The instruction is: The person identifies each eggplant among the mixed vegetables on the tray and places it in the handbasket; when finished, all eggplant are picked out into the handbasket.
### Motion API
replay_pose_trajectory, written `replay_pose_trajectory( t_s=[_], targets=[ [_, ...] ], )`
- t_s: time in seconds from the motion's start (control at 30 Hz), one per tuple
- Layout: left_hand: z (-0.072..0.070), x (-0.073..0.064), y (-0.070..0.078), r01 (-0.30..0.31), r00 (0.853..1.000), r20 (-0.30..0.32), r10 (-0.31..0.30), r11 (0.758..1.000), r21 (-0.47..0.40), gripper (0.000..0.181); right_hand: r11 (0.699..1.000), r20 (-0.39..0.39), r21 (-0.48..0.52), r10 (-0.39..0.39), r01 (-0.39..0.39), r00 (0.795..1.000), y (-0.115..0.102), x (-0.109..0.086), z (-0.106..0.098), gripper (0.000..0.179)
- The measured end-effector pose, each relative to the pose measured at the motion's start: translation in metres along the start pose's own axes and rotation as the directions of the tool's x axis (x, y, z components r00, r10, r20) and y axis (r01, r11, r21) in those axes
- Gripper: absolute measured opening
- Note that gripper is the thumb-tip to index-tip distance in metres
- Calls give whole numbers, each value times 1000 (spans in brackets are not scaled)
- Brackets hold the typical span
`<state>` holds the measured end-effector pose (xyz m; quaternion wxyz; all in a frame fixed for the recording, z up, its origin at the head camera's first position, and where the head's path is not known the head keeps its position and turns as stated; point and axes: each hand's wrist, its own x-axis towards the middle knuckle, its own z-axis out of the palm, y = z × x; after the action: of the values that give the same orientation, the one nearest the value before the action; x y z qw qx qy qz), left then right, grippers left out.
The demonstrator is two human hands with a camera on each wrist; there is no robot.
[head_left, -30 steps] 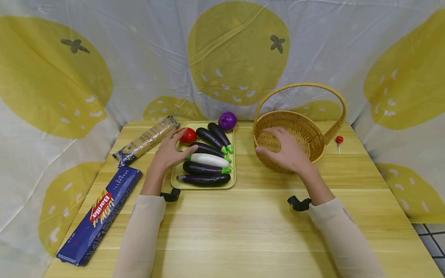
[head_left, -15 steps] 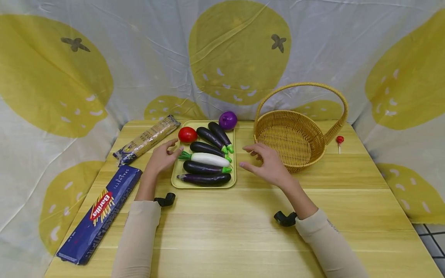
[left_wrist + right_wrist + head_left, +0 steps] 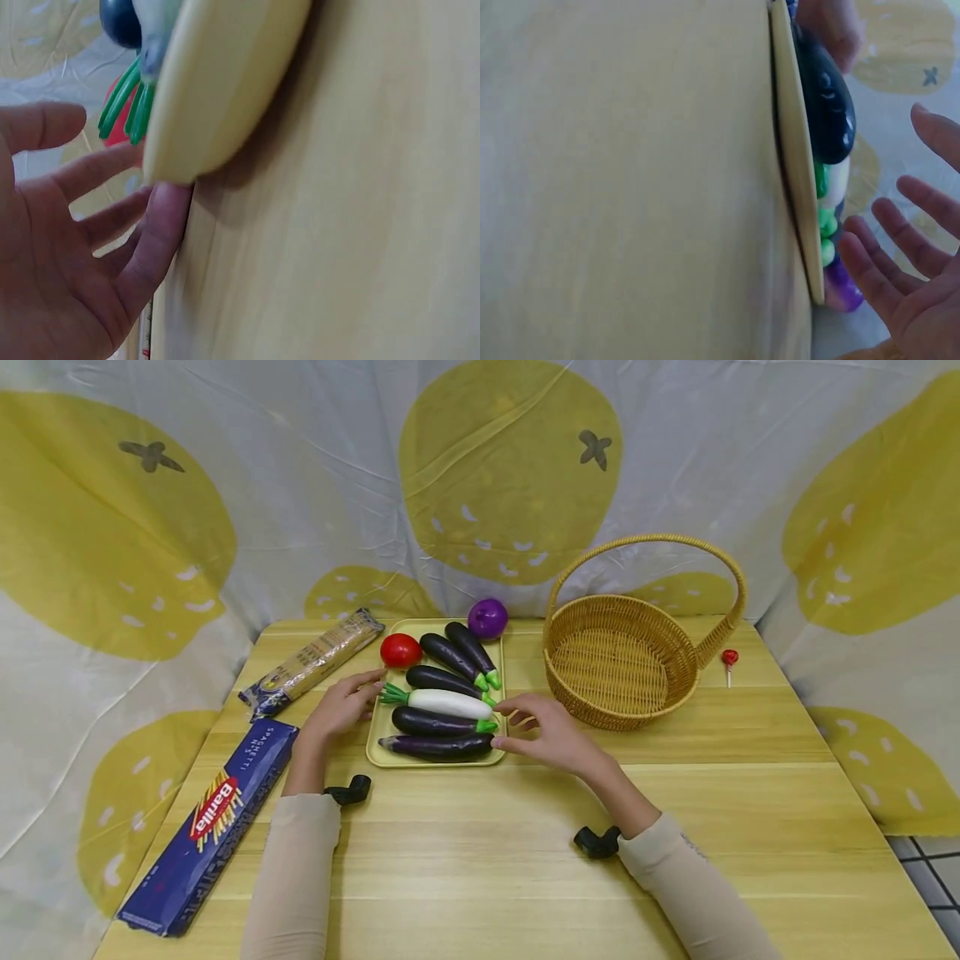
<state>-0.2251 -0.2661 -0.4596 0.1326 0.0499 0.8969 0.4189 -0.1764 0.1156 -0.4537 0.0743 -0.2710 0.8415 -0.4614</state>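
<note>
A pale yellow tray (image 3: 435, 766) holds several dark eggplants (image 3: 438, 747), a white radish (image 3: 450, 702) with green leaf stubs and a red tomato (image 3: 401, 651). My left hand (image 3: 337, 714) is at the tray's left side; in the left wrist view its fingers (image 3: 161, 232) are loosely bent, with a fingertip touching the tray's edge. Close to the opposite edge is my right hand (image 3: 551, 735), its thumb near an eggplant's end. In the right wrist view the right hand's fingers (image 3: 915, 236) are spread and apart from the tray.
Behind the tray's far right corner sits a purple round vegetable (image 3: 487, 619). A wicker basket (image 3: 566, 693) with a tall handle stands to the right, a red lollipop (image 3: 730, 657) beyond it. On the left lie a noodle packet (image 3: 315, 664) and a blue spaghetti box (image 3: 210, 827).
My right hand has moved left from over the basket to the tray's right edge. My left hand has drawn back from over the tray to its left edge.
</note>
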Motion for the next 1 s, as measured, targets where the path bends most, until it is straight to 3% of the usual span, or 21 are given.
replay_pose_trajectory(
  t_s=[0.33, 0.67, 1.0],
  targets=[
    [-2, 1, -6, -41, 999, 11, 41, 997, 66, 57, 996, 72, -64, -59, 64, 996, 2, 7, 17, 54],
    [-1, 5, -13, -88, 996, -4, 89, 991, 98, 62, 993, 90, -99, -54, 63, 994, 3, 12, 27, 49],
    [0, 5, -17, -44, 999, -22, 45, 998, 46, 61, 981, 95, -186, -37, 55, 995, 1, 13, 36, 49]
  ],
)
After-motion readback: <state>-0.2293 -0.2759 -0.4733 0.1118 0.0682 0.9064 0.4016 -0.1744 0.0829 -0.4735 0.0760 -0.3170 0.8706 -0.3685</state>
